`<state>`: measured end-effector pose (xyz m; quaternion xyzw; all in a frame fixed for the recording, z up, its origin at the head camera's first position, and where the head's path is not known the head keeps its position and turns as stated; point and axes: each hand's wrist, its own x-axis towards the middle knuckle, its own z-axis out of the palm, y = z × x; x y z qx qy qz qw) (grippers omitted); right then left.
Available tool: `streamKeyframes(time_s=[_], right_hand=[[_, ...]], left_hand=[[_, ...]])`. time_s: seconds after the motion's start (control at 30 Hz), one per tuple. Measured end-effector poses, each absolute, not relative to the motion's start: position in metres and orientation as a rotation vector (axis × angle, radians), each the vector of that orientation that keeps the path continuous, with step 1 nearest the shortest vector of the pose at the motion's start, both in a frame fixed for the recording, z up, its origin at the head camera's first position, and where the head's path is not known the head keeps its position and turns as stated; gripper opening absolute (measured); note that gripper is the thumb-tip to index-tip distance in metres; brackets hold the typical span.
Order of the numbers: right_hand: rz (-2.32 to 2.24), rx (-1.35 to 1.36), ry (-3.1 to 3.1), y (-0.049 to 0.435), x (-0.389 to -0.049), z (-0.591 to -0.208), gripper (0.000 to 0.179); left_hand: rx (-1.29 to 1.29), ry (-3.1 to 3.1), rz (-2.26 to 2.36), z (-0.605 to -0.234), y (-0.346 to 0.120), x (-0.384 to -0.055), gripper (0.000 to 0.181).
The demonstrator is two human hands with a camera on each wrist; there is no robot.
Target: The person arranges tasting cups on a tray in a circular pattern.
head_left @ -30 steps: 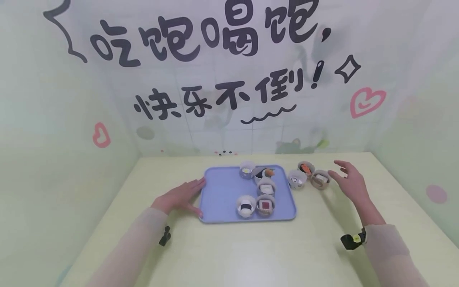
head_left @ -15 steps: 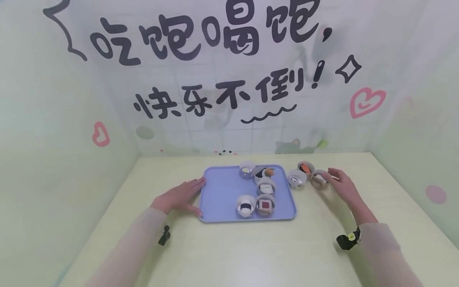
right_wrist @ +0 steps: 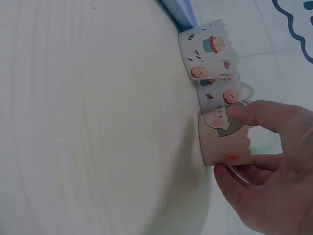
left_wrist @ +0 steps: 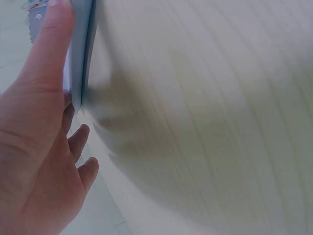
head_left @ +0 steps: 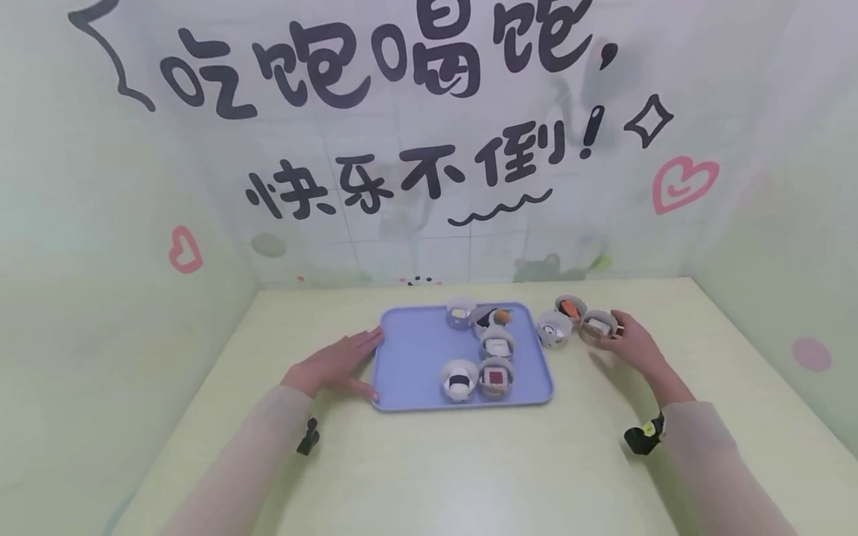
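My right hand point(head_left: 638, 347) grips a brown paper cupcake cup point(right_wrist: 215, 144), thumb on one side and fingers on the other. Inside that cup lies a whitish sushi piece point(head_left: 598, 325). Close beside it are two more cups, a white cup point(head_left: 553, 339) and one holding an orange-topped sushi piece point(head_left: 570, 308). My left hand point(head_left: 335, 365) rests against the left edge of a blue tray point(head_left: 409, 350), fingers extended and thumb at the near corner. In the left wrist view, the thumb point(left_wrist: 54, 44) lies along the tray's rim.
Several paper cups with sushi pieces stand on the tray's right half, among them a cup with a red-centred piece point(head_left: 496, 377) and one with a black-banded piece point(head_left: 459, 381). A wall with black lettering point(head_left: 362, 179) rises behind the pale wooden table point(head_left: 429, 469).
My right hand has moved left to the brown cup and now grips it. The left hand stays at the tray's edge. The head view has tilted down slightly.
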<state>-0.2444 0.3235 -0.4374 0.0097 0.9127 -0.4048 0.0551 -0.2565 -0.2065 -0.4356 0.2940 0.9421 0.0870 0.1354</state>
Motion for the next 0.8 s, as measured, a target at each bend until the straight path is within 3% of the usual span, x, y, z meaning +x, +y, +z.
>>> streamKeyframes(time_s=[0.3, 0.8], right_hand=[[-1.183, 0.144, 2.866, 0.322, -0.246, -0.435, 0.07], [-1.182, 0.091, 2.921, 0.327, -0.239, -0.426, 0.06]], left_hand=[[0.851, 2.718, 0.238, -0.434, -0.205, -0.258, 0.118], [0.842, 2.712, 0.204, -0.429, -0.205, -0.259, 0.12]])
